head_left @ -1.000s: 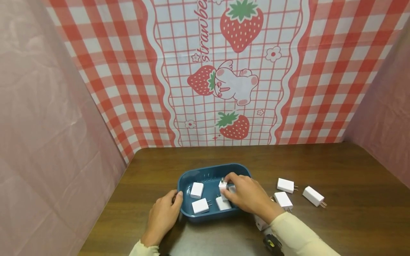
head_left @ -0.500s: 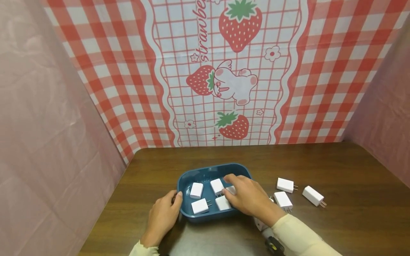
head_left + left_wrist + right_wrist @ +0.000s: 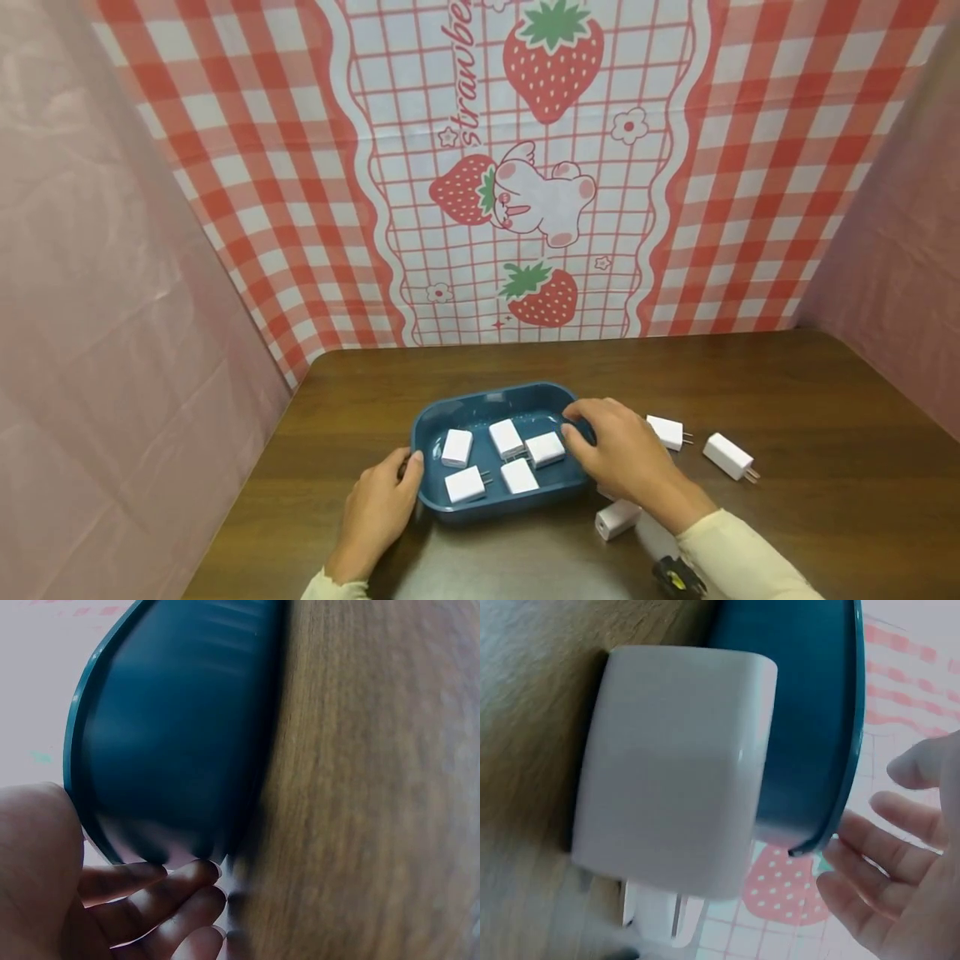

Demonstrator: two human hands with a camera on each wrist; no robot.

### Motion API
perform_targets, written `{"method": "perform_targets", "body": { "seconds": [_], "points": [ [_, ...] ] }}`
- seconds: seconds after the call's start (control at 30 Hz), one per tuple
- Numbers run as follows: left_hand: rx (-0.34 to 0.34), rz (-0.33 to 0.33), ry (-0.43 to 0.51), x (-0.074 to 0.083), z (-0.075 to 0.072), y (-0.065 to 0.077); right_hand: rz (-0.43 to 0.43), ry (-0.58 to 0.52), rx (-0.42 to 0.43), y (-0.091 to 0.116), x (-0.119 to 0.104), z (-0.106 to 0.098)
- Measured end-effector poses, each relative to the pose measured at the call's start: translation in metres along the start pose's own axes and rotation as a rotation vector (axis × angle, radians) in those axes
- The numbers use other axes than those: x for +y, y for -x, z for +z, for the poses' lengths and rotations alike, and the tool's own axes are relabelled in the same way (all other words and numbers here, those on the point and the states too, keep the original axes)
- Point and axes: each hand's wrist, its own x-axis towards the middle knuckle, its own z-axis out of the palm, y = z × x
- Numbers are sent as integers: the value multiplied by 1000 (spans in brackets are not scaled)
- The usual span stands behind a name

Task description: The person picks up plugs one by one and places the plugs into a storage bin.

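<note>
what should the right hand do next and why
Probably reach down to the loose white charger on the table and pinch it. The right hand, at the right end of the blue tray, appears to hold nothing, and that charger lies close by. Five chargers already lie inside, so adding another seems a sensible follow-on.

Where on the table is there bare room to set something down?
Bare brown wood-grain table lies behind the blue rounded-rectangular tray, in front of it, and left of the left hand. It's crowded inside the tray, with five white block-shaped chargers, and to its right, around the right hand and loose chargers.
</note>
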Motion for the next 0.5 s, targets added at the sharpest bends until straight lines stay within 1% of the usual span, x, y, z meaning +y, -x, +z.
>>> {"method": "perform_targets", "body": {
  "seconds": [0.17,0.33,0.43,0.5],
  "points": [
    [1,-14,5,0,1,0,49,25,48,6,7,-7],
    [-13,-31,0,1,3,-1,95,31,35,17,17,-15],
    [-8,-29,-3,1,3,-1,102,37,39,23,23,-20],
    [2,-23,-3,1,3,-1,94,44,61,26,28,-21]
  ]
}}
